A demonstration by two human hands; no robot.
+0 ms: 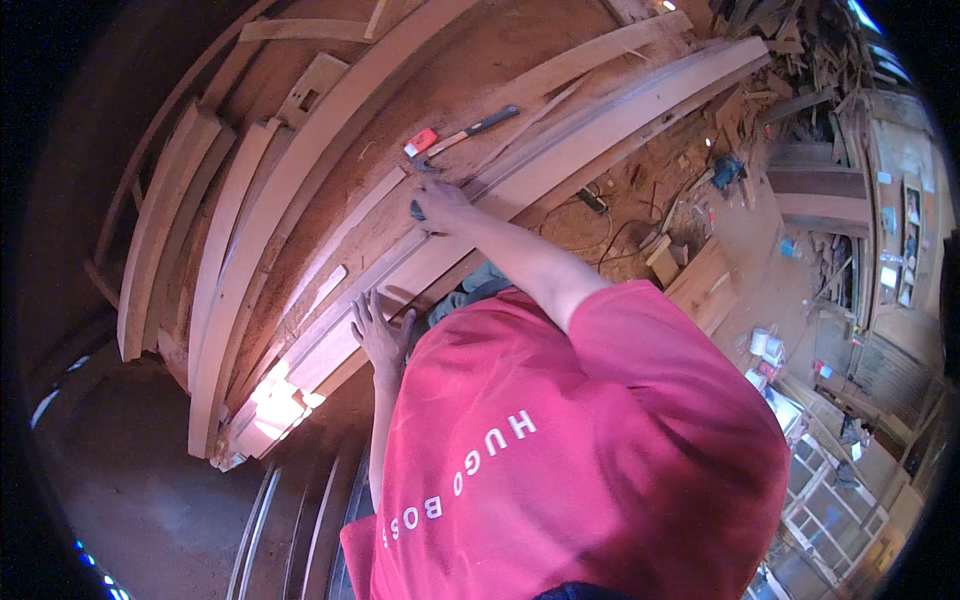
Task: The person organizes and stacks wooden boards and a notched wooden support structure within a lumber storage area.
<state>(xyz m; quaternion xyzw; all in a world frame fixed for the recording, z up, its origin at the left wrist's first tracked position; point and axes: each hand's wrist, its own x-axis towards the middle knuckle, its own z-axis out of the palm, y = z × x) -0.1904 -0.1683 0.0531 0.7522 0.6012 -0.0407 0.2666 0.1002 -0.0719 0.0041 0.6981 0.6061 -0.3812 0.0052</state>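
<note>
One long wooden beam (575,152) slants from lower left to upper right in the head view. Left hand (378,332) rests on it, fingers apart; farther up the beam, the right hand (443,207), nearer the hammer (470,132) beyond, curls at a dark object (416,211), whether clamped I cannot tell.

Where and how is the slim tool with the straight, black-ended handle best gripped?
Probably by the black handle end, from the person's right: that slim end points rightward, while its opposite end lies near the bare right hand.
</note>
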